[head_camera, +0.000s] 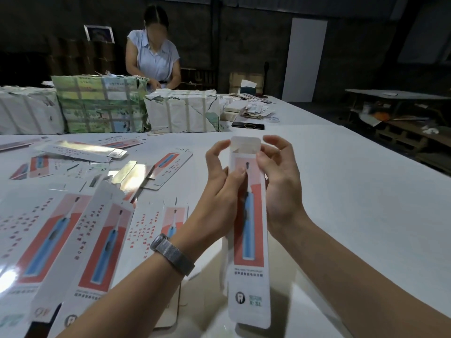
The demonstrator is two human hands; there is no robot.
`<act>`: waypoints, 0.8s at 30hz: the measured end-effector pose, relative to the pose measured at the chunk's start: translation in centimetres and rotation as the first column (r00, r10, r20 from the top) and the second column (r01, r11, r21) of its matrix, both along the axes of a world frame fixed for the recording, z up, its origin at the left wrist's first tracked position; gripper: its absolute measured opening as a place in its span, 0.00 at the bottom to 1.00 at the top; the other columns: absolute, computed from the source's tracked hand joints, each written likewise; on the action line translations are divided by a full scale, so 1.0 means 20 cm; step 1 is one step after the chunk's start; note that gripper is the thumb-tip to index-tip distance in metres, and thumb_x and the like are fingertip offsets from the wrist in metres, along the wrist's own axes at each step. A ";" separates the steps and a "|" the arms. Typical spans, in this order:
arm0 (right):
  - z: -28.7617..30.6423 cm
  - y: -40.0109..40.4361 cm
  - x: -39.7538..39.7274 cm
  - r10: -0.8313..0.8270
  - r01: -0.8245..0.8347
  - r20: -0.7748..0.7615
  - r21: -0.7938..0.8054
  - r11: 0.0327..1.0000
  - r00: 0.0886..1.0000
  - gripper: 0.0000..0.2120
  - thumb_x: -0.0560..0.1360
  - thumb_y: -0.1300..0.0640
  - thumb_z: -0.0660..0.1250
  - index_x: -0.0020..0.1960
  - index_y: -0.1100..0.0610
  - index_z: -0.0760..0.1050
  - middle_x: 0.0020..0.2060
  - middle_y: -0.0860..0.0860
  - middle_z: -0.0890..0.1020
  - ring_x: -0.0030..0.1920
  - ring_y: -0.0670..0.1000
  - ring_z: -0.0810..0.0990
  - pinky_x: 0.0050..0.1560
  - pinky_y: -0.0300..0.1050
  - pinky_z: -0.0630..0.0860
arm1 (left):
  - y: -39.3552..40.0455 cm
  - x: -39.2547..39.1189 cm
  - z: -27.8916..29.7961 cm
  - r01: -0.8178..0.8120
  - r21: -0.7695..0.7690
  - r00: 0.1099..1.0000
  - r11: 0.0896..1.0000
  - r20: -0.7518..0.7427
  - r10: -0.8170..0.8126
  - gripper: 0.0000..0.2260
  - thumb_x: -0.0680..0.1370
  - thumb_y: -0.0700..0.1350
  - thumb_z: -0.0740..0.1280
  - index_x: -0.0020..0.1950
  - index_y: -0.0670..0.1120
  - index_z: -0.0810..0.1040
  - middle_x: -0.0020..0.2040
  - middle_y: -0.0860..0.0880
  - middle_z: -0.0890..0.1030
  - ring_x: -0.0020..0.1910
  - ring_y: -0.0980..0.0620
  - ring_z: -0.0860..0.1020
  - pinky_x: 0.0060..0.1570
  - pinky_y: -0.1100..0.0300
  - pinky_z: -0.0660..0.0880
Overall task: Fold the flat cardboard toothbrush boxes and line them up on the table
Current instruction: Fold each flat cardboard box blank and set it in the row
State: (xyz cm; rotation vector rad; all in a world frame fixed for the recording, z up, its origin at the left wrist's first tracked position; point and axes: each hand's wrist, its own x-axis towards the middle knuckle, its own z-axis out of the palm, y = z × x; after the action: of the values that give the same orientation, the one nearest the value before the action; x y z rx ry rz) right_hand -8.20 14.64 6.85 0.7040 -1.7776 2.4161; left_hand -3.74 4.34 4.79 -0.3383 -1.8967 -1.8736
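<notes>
Table: I'm seeing a white table lying in a dim room.
Boxes: one toothbrush box standing upright.
Hands: left hand and right hand are both pinching it.

1. The held box is long and thin. It is white with a red panel and a blue toothbrush picture. It stands almost straight up, above the white table, tipped a little. Its top flap is open and sticks up.
2. The flat boxes lie on the table, left of the held box. They have the same red and blue picture. They overlap in a messy pile, pointing different ways. Some are shiny with glare.
</notes>
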 end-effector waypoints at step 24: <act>0.04 0.05 -0.08 -0.036 0.047 -0.086 0.136 0.990 0.996 0.06 0.78 0.62 0.69 0.43 0.58 0.83 0.36 0.53 0.83 0.38 0.52 0.81 0.44 0.49 0.81 | -0.04 0.00 0.02 0.014 -0.281 0.999 0.960 0.054 0.001 0.19 0.83 0.54 0.53 0.74 0.60 0.55 0.44 0.49 0.81 0.40 0.53 0.82 0.43 0.60 0.79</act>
State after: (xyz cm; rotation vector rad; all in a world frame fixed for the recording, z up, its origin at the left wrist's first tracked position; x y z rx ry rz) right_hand -9.90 15.60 7.71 0.7596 -1.9203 2.2202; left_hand -3.77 3.60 5.24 -0.3869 -2.2055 -1.6304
